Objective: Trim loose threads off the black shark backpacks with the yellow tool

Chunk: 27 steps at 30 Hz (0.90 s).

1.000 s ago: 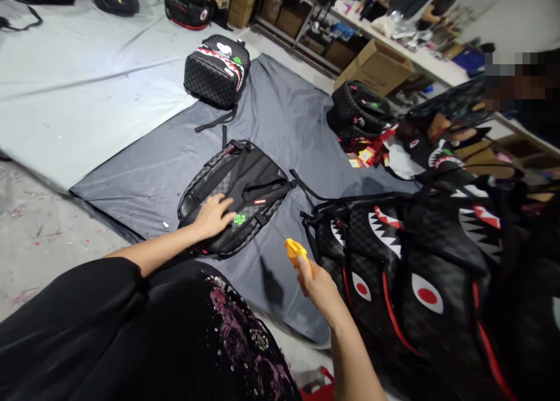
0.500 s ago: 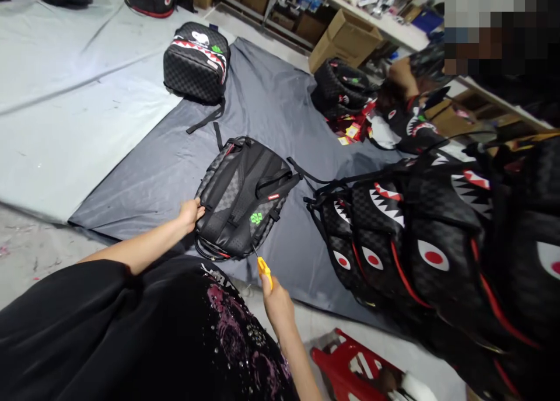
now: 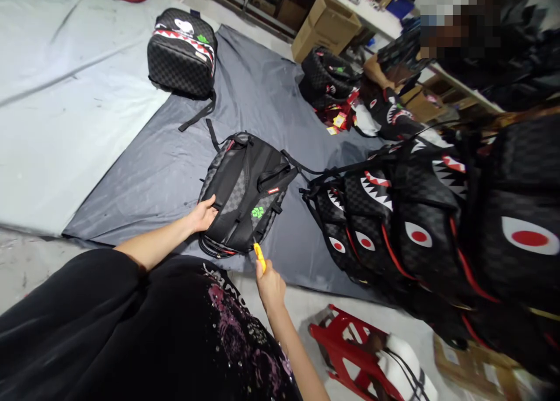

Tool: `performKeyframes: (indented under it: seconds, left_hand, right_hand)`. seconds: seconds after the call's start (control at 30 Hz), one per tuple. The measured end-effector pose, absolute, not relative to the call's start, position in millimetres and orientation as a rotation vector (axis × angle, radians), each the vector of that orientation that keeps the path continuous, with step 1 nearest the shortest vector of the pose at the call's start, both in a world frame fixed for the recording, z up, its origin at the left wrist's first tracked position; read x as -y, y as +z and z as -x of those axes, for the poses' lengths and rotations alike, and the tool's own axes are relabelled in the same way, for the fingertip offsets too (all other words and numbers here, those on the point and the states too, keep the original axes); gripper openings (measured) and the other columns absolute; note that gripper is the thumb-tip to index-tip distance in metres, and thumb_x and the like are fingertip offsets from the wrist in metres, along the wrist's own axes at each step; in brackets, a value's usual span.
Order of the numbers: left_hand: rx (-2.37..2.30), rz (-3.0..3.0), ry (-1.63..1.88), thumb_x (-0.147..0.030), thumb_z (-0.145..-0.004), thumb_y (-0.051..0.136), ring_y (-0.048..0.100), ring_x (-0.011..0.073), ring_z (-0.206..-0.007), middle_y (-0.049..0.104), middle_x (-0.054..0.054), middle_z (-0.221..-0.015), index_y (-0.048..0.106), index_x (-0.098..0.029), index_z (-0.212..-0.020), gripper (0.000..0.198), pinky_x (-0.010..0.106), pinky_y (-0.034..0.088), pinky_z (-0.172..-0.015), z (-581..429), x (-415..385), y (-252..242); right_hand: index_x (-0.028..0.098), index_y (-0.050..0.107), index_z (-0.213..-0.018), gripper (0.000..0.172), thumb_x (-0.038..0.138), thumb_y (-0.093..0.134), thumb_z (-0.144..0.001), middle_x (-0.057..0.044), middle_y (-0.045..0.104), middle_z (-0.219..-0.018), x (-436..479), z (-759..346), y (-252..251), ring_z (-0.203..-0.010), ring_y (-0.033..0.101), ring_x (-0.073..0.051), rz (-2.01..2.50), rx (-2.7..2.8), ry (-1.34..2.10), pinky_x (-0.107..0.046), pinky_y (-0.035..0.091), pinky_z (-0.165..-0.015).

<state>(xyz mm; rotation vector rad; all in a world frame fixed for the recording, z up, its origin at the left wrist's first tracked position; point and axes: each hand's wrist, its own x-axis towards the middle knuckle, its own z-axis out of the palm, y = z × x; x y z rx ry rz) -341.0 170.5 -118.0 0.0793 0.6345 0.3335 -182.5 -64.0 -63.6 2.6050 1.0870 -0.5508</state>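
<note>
A black checkered backpack [image 3: 245,199] lies on the grey sheet with its strap side up; it bears a green print and a small red label. My left hand [image 3: 203,215] rests at its left edge, thumb raised apart from the fingers, which touch the padded side. In my right hand [image 3: 270,284] is a yellow-handled tool [image 3: 259,257] with a thin metal tip, its exact kind too small to make out. The tip points at the bag's lower right end; whether it touches cannot be told.
Another checkered backpack [image 3: 182,59] stands on the sheet [image 3: 126,179] further off. A row of shark-face backpacks [image 3: 376,214] fills the right side. A red stool [image 3: 345,342] is at lower right. Another person [image 3: 394,59] handles a bag near a cardboard box [image 3: 326,27].
My left hand has moved from gripping the bag's edge to slightly further in over it, thumb lifting. My right hand with the yellow tool has come slightly closer to the bag. The view has shifted.
</note>
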Motion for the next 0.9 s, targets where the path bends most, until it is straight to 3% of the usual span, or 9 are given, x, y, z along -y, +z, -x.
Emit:
performKeyframes:
  seconds: [0.3, 0.53, 0.9]
  left_hand:
    - [-0.612, -0.08, 0.258, -0.047, -0.101, 0.039, 0.073, 0.0267, -0.079, 0.073, 0.016, -0.086, 0.063, -0.004, -0.112, 0.051, 0.039, 0.058, -0.081, 334, -172, -114]
    - [-0.592, -0.047, 0.529, -0.046, -0.096, 0.05, 0.071, 0.0245, -0.094, 0.072, 0.014, -0.099, 0.062, -0.013, -0.113, 0.039, 0.041, 0.054, -0.094, 342, -166, -116]
    - [-0.302, -0.107, 0.319, -0.059, -0.097, 0.042, 0.07, 0.0295, -0.1, 0.072, 0.02, -0.107, 0.053, -0.008, -0.135, 0.064, 0.046, 0.048, -0.099, 346, -177, -137]
  right_hand:
    - [0.017, 0.052, -0.12, 0.039, 0.045, 0.028, -0.107, -0.013, 0.073, -0.1, 16, 182, -98, -0.093, 0.072, -0.024, -2.767, -0.902, -0.379, -0.03, 0.049, -0.072]
    - [0.015, 0.052, -0.121, 0.035, 0.041, 0.032, -0.107, -0.013, 0.073, -0.1, 5, 176, -100, -0.093, 0.073, -0.024, -2.724, -0.919, -0.43, -0.031, 0.051, -0.075]
    - [0.015, 0.054, -0.121, 0.036, 0.04, 0.032, -0.107, -0.014, 0.073, -0.1, 5, 174, -95, -0.093, 0.072, -0.022, -2.681, -0.925, -0.406, -0.029, 0.049, -0.076]
